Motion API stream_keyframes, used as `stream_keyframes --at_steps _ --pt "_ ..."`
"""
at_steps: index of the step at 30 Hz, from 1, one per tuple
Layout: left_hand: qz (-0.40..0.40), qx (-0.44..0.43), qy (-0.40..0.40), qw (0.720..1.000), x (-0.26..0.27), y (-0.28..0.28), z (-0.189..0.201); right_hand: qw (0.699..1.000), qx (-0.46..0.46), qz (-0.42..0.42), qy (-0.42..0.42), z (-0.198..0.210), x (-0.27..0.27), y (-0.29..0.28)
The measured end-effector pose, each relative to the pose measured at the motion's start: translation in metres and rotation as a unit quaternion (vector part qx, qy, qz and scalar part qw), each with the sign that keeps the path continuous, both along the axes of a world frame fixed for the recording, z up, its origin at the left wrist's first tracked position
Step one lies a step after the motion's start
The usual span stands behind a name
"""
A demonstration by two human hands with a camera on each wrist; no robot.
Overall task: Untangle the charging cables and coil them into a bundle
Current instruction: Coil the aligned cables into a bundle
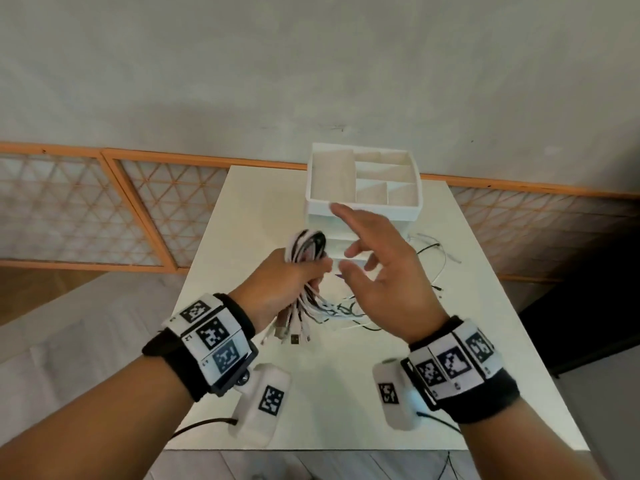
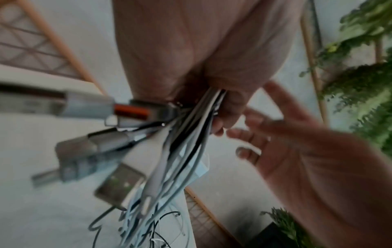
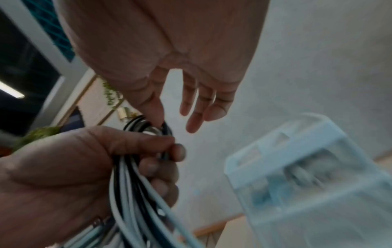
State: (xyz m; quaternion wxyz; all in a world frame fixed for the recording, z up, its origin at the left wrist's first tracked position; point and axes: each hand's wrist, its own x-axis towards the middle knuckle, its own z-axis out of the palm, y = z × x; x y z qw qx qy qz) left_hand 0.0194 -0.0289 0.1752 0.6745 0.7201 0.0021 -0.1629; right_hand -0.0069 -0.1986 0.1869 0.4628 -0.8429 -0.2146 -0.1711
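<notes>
Above table (image 1: 398,393), cables (image 1: 304,247) in left grip (image 1: 284,282) (seemingly looped).

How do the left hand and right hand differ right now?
The left hand is curled tight round the cable bundle; the right hand has its fingers spread and grips nothing. The left hand sits lower and nearer the table; the right hand reaches up toward the white organizer. Both wear marker wristbands.
</notes>
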Motion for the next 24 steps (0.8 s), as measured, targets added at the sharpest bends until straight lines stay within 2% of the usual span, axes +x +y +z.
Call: stream_keyframes --at_steps 3,8,10,13,14,16,18,20,24 --pt "-0.088 0.083 -0.059 0.991 -0.005 -0.005 0.007 0.995 -0.091 0.031 -0.02 0.02 0.008 0.01" --pt "-0.071 0.108 -0.124 0.984 -0.008 -0.004 0.009 0.999 -0.012 -0.052 0.009 0.026 0.012 0.015" --pt "-0.065 0.092 -0.135 0.984 -0.009 -0.002 0.01 0.998 0.024 -0.04 0.032 0.024 0.01 0.016" --pt "-0.054 0.05 -0.142 0.987 -0.008 0.004 0.014 0.992 0.05 0.024 0.112 0.014 0.007 0.009" --pt "-0.053 0.038 -0.143 0.987 -0.008 0.006 0.017 0.987 0.039 0.05 0.149 0.008 0.007 0.006" --pt "-0.056 0.008 -0.141 0.988 -0.006 0.008 0.023 0.97 -0.044 0.094 0.221 -0.01 0.006 0.004" --pt "-0.038 -0.034 -0.13 0.99 -0.005 0.007 0.025 0.956 -0.138 0.071 0.25 -0.03 0.005 0.007" --pt "0.0 -0.068 -0.125 0.99 -0.004 0.004 0.023 0.959 -0.142 0.028 0.244 -0.045 0.006 0.01" --pt "0.035 -0.09 -0.123 0.988 -0.004 0.001 0.011 0.959 -0.157 0.02 0.235 -0.044 0.007 0.015"
